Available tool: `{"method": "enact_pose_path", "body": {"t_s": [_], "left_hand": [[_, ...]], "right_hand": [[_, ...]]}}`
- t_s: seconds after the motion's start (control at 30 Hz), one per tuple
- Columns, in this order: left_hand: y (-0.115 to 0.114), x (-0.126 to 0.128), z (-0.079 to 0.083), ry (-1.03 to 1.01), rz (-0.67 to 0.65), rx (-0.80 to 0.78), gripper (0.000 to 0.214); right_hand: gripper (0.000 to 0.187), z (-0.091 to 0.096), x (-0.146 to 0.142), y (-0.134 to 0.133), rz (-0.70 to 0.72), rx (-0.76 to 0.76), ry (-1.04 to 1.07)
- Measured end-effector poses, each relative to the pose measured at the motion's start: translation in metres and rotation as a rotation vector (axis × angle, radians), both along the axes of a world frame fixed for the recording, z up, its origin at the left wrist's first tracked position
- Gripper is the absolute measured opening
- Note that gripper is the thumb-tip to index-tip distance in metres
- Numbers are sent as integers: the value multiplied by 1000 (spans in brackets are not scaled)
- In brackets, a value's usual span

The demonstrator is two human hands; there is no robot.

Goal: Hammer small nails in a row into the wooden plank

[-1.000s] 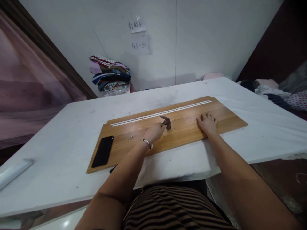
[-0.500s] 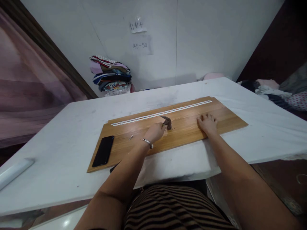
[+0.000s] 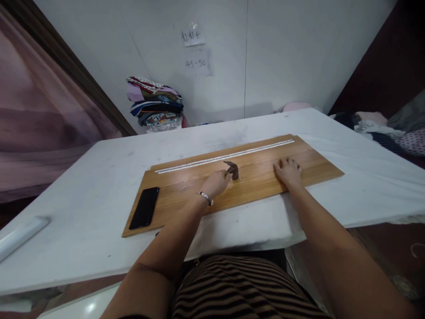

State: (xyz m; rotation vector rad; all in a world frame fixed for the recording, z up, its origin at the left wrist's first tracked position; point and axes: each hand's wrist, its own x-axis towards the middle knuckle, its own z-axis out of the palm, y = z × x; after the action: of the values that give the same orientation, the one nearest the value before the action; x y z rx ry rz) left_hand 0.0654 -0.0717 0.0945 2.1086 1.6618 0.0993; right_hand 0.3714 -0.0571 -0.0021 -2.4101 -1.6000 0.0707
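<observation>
My left hand (image 3: 217, 182), with a bracelet at the wrist, is closed around the handle of a claw hammer (image 3: 233, 170). The hammer's dark head is at or just above the middle of a wooden board (image 3: 318, 168); whether it touches the wood I cannot tell. Tiny dark specks show on the board just right of the head. On the right part of the board rests my right hand (image 3: 288, 172), fingers apart and bent, holding nothing visible. A few loose nails (image 3: 182, 190) lie on the wood left of my left hand.
Two thin white strips (image 3: 226, 156) run along the board's far side. A black phone (image 3: 144, 208) lies on its left end. The white-covered table (image 3: 79, 212) bears a white roll (image 3: 23, 237) at left. Folded clothes (image 3: 156, 104) are stacked by the wall.
The whole view has shifted slightly. Both hands and the hammer keep almost the same place over the board.
</observation>
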Motion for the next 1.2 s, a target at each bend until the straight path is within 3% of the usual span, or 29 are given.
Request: {"method": "enact_pose_path", "body": {"t_s": [0.27,0.4,0.53,0.6,0.7,0.83,1.0,1.13,1.2], "left_hand": [[1,-1,8,-335,231,-247,37],[7,-1,15,-554,347,-276,35],[15,1,19,-864,474,-386,27],[18,6,19,-983,511,-438,27],[21,19,19,-1121,537,-478,32],[19,40,20,-1298,451,-591,39],[5,39,26,-1356,256,-585,31],[4,4,33,-1030,105,-563,26],[10,-23,30,-904,136,-420,26]], "right_hand": [[47,-7,12,2,-21,226,225],[43,-7,17,2,-98,374,601],[27,10,1,-4,-185,565,960],[21,24,-23,-10,-108,504,1152],[26,49,-72,-21,97,242,1422],[31,79,-128,-26,313,26,1586],[20,96,-145,-22,313,29,1477],[16,93,-137,-26,276,-51,1322],[15,90,-131,-30,321,-60,1168]]}}
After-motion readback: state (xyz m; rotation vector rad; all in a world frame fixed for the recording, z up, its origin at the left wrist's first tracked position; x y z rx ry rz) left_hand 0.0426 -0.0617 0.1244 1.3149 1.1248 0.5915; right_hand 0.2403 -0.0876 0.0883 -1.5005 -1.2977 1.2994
